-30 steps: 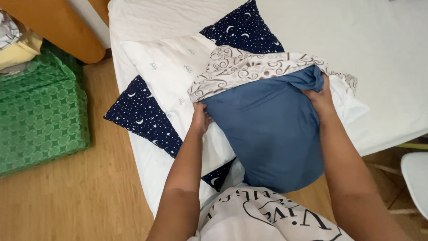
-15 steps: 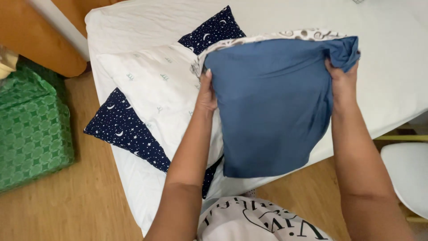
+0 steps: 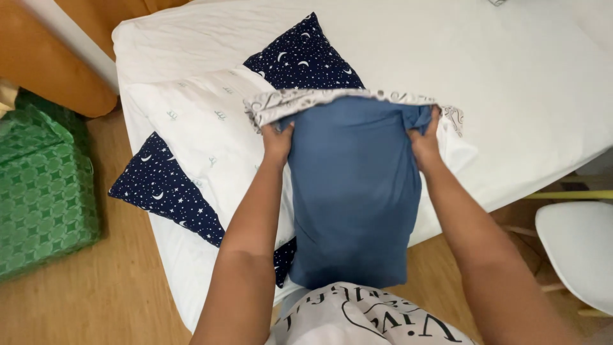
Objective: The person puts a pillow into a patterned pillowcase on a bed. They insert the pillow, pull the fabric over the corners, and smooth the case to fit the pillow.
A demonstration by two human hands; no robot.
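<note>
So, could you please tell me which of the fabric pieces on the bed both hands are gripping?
The plain blue pillow, gripped at its top corners; the navy moon-and-star cloth and white printed cloth lie untouched.

The blue pillow [image 3: 351, 198] hides both hands' fingertips; the green box [image 3: 38, 198] and white chair [image 3: 578, 249] are cut off

Half a second ago the left hand [image 3: 278, 137] and right hand [image 3: 424, 142] held the plain blue fabric pillow [image 3: 352, 198] stretched wide with its top corners pulled apart; now they sit closer together, pinching it into a narrower upright block. The grey-and-white paisley-patterned pillowcase [image 3: 300, 99], which a second ago was bunched over the pillow's upper left, now lies as a thin band along the pillow's top edge. The pillow's lower end now hangs down to the person's shirt.
</note>
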